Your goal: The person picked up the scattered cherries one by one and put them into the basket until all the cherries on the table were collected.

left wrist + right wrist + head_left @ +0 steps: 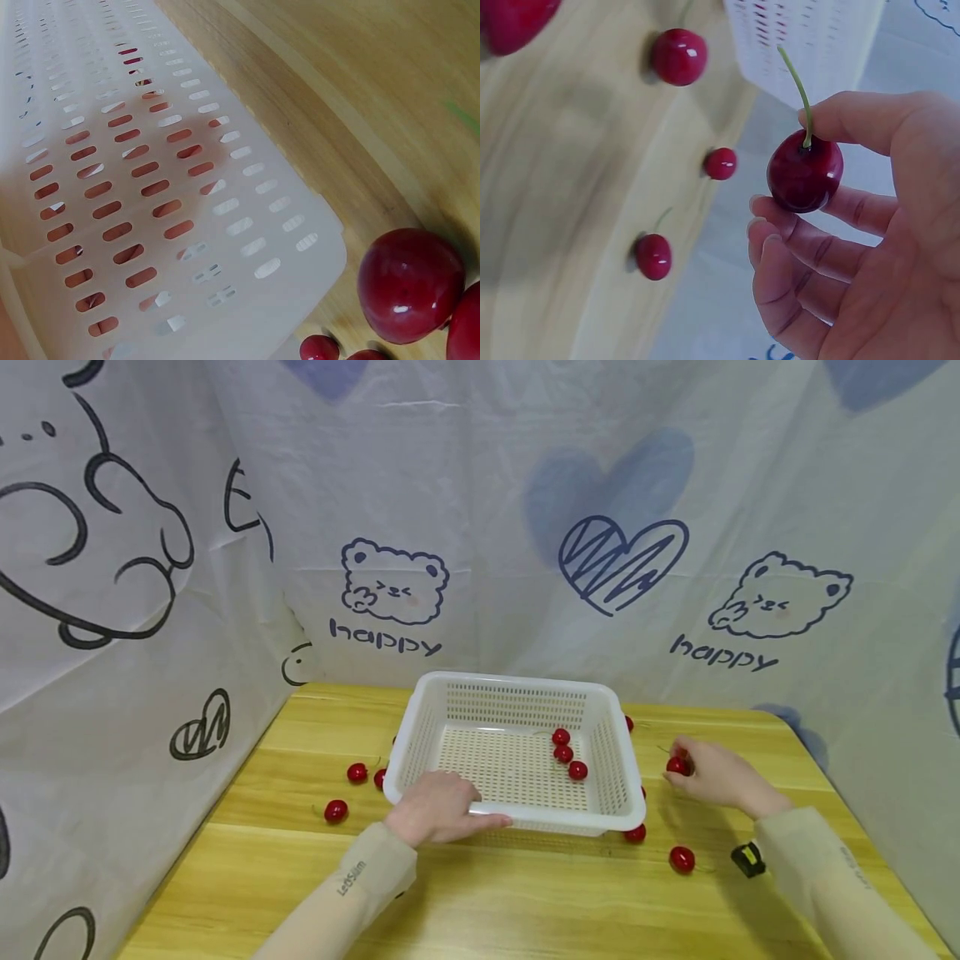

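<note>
A white slotted plastic basket (517, 681) stands on the table, with three red cherries (563, 753) toward its right side. My left hand (435, 807) grips the near-left part of its rim, fingers over the inside and thumb along the outside. The left wrist view shows the basket's wall (247, 180), the hand's skin visible through the slots. To the right of the basket, my right hand (716, 774) pinches a dark red cherry (805, 172) between thumb and fingers. Its green stem (798, 90) points up beside the thumb.
Loose cherries lie left of the basket, one a bit apart (336, 812). Others rest along its right side, with one nearer the front (682, 859). A small black-and-yellow object (747, 860) sits by the right sleeve. Printed cloth (495, 610) hangs behind the wooden table (495, 902).
</note>
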